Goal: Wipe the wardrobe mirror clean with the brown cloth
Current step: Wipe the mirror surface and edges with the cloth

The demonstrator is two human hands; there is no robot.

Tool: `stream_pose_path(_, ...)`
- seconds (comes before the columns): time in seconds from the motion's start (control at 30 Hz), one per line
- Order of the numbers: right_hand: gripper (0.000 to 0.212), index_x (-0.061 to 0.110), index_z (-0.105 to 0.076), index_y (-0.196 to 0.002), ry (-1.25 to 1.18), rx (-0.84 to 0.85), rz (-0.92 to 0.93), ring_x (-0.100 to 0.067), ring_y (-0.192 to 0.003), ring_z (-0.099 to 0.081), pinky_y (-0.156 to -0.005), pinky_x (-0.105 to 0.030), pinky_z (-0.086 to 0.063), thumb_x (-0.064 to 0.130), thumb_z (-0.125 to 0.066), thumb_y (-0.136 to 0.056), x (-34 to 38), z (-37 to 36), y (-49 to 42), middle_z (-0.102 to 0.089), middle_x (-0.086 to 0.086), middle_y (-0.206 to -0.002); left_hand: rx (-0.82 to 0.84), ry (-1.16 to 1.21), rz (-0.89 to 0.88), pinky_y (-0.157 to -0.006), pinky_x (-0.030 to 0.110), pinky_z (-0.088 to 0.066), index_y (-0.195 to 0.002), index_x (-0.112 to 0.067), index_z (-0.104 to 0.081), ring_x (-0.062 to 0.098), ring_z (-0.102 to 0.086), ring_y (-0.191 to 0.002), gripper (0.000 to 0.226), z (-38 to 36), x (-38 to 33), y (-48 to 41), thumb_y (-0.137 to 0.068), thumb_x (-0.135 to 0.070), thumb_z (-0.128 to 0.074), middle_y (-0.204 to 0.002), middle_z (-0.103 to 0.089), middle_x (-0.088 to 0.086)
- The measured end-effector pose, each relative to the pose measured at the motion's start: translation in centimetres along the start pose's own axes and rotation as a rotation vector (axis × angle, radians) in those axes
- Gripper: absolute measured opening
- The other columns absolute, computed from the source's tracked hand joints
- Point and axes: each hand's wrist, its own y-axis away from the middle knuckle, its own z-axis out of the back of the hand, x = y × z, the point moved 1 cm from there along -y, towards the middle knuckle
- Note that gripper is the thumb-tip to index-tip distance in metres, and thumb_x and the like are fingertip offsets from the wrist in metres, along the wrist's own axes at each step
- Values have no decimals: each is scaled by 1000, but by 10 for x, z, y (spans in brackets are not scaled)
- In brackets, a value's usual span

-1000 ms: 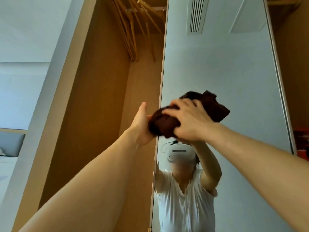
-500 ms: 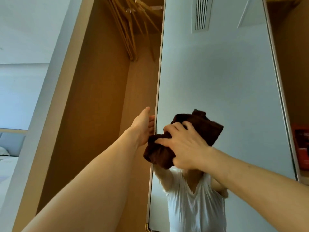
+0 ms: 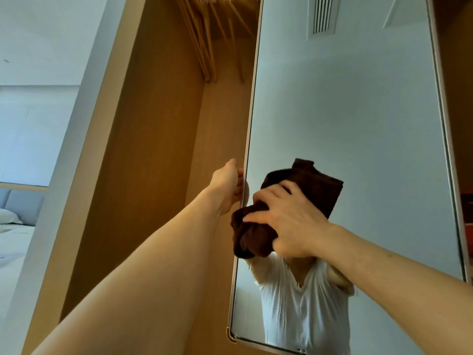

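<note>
The tall wardrobe mirror point(image 3: 345, 119) fills the right half of the view, on an opened door with a thin metal frame. My right hand point(image 3: 289, 221) grips the bunched brown cloth point(image 3: 314, 188) and presses it against the glass near the mirror's left edge, about mid-height. My left hand point(image 3: 229, 185) holds the mirror's left edge, fingers curled behind the frame and mostly hidden. The mirror reflects a person in a white top below the cloth.
The open wardrobe interior point(image 3: 158, 175) of light wood lies left of the mirror, with wooden hangers point(image 3: 204, 34) on a rail at the top. A bed point(image 3: 15, 231) shows at the far left. A red object point(image 3: 467, 226) sits right of the mirror frame.
My right hand has wiped the brown cloth down the mirror, from higher up to mid-height. My left hand has stayed on the mirror's left edge.
</note>
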Motion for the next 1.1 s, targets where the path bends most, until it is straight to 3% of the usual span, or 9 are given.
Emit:
stream_pose_path(0.1,64,46,-45,-131,-63,15,8,-20,-126,-28,-110,-43,-7,41,-60,-69,-3,4,2,-40,4,-133,1,1,-13,-68,32,-50,-86,-11,-58,19,-60,-69,39,0,-3,4,-100,-39,-36,-72,-64,5)
stream_pose_path(0.2,65,44,-43,-132,-96,-52,-140,-23,-125,-29,-107,-44,-12,39,-59,-69,-29,21,-18,-39,0,-134,20,10,7,-57,26,-49,-94,-8,-58,18,-63,-63,39,1,-8,8,-99,-40,-37,-70,-67,5)
stream_pose_path(0.3,65,43,-40,-135,-213,-136,-453,-28,-126,-28,-105,-44,-16,35,-59,-74,-69,47,-43,-36,-4,-136,52,16,-7,-71,32,-49,-100,-5,-58,25,-58,-77,45,4,-11,11,-100,-44,-34,-82,-66,9)
stream_pose_path(0.4,65,38,-37,-138,-173,-211,-583,-31,-127,-28,-106,-47,-16,39,-57,-77,-69,48,-49,-34,-6,-137,75,2,-24,-81,37,-52,-97,-4,-60,28,-61,-84,50,6,-12,12,-99,-46,-34,-89,-68,14)
stream_pose_path(0.6,72,31,-52,-128,-103,-164,-208,-29,-119,-44,-104,-52,-25,43,-62,-58,11,2,29,-51,-6,-128,59,40,-4,-69,31,-44,-92,-6,-59,24,-56,-78,47,3,-6,10,-97,-47,-38,-87,-64,9)
stream_pose_path(0.77,69,33,-57,-124,-81,-64,82,-24,-116,-50,-105,-50,-29,41,-70,-58,2,-10,61,-54,-1,-123,-23,-104,-86,-62,33,-51,-79,-9,-61,20,-55,-56,22,-1,-6,16,-91,-28,-59,-60,-60,5)
stream_pose_path(0.9,73,38,-43,-136,-96,-98,-240,-27,-126,-34,-108,-46,-16,44,-55,-64,-57,21,26,-42,-3,-135,-67,-145,-110,-79,45,-55,-86,-8,-62,27,-57,-70,20,-3,-7,17,-92,-27,-60,-70,-58,8)
stream_pose_path(1.0,66,39,-40,-137,-142,-215,-481,-26,-124,-32,-107,-44,-15,44,-54,-72,-85,32,12,-39,0,-135,-68,-207,-110,-76,39,-57,-89,-9,-63,25,-63,-75,21,-2,-11,20,-93,-29,-59,-74,-63,7)
stream_pose_path(1.1,67,37,-41,-136,-116,-233,-469,-26,-123,-34,-107,-44,-16,44,-56,-71,-79,21,20,-39,1,-134,-103,-476,-251,-64,27,-54,-92,-10,-64,23,-64,-81,19,-6,-17,30,-93,-28,-56,-79,-63,2)
